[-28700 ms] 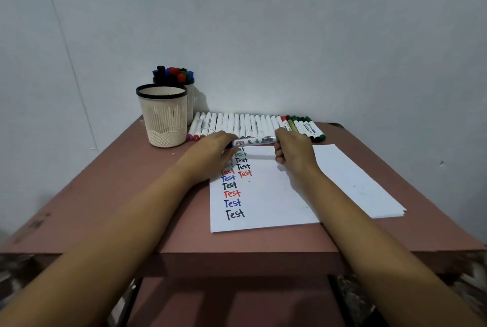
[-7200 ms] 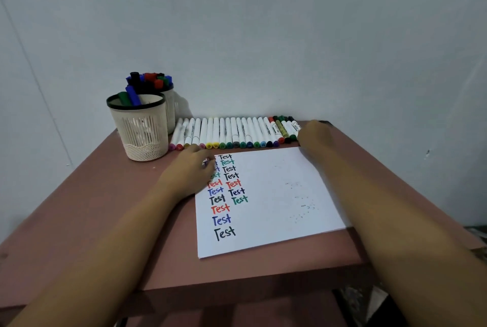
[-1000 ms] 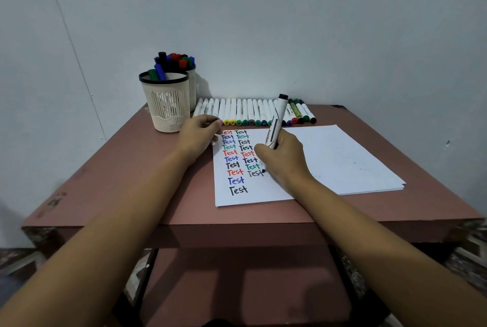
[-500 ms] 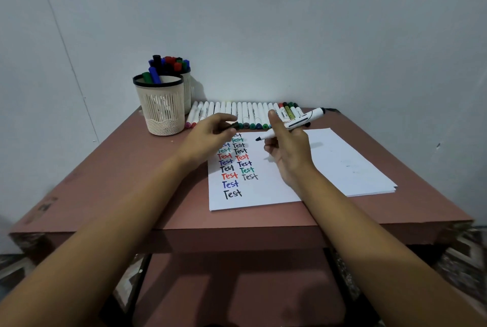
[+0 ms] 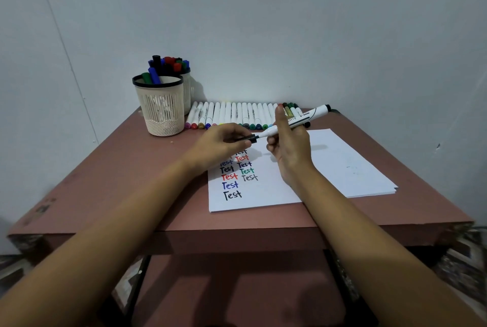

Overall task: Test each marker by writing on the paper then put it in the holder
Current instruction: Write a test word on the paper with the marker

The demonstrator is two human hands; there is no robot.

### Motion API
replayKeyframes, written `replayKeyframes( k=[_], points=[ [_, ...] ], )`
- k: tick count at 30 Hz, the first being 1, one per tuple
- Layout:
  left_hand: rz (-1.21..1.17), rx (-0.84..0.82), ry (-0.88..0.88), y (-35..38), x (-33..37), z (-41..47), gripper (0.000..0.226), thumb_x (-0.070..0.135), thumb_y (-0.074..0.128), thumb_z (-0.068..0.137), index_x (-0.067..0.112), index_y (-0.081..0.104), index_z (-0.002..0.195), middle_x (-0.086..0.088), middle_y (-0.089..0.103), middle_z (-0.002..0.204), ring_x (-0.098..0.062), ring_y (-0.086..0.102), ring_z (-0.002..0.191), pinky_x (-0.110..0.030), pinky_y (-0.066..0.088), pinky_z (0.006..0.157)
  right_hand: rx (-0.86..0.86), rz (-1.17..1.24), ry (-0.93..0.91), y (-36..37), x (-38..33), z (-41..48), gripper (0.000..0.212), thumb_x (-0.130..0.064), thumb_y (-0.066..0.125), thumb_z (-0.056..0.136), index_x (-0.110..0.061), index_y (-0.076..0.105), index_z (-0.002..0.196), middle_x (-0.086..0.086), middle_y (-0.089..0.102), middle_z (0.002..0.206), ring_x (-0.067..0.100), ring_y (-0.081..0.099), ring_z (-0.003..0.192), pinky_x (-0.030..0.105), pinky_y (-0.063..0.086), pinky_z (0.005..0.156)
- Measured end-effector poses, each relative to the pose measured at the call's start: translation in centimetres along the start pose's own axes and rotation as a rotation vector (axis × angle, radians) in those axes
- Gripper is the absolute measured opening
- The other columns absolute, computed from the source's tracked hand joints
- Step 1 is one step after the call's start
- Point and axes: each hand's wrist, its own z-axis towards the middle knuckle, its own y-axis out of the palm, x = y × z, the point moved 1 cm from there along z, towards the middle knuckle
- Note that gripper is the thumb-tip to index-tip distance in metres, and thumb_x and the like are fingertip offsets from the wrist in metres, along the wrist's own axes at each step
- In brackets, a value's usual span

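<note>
My right hand (image 5: 288,147) grips a white marker with black ends (image 5: 303,118), held level above the paper (image 5: 329,168). My left hand (image 5: 220,143) pinches its black cap (image 5: 247,138) at the marker's writing end. The paper carries two columns of the word "Test" in black, red, blue and green. A row of white markers (image 5: 237,115) lies along the wall behind the paper. A cream mesh holder (image 5: 160,105) with a black rim stands at the back left with two markers in it.
A second holder (image 5: 181,71) full of markers stands behind the first against the wall. The paper is a small stack near the brown table's (image 5: 118,181) right side. The table's front edge runs just below the paper.
One second ago my right hand was writing with the marker. It then lifted the marker level, and my left hand has brought the cap up to the tip.
</note>
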Motion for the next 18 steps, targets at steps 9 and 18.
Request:
replayKeyframes(
  k=[9, 18],
  points=[
    [-0.061, 0.050, 0.065, 0.62, 0.41, -0.10, 0.015, 0.006, 0.062, 0.087, 0.010, 0.063, 0.102, -0.001, 0.068, 0.089, -0.001, 0.062, 0.074, -0.013, 0.049, 0.071, -0.061, -0.256, -0.014, 0.47, 0.40, -0.39, 0.052, -0.052, 0.037, 0.097, -0.016, 0.040, 0.061, -0.003, 0.035, 0.049, 0.010, 0.030, 0.043, 0.024, 0.023, 0.046],
    [-0.002, 0.042, 0.083, 0.66, 1.00, -0.28, 0.016, 0.013, 0.053, 0.094, 0.014, 0.063, 0.081, 0.002, 0.054, 0.062, 0.000, 0.044, 0.049, -0.011, 0.035, 0.051, -0.140, -0.179, 0.027, 0.60, 0.52, -0.78, 0.046, -0.038, 0.040, 0.100, -0.019, 0.030, 0.059, -0.013, 0.028, 0.041, 0.007, 0.023, 0.041, 0.021, 0.021, 0.045]
  ],
)
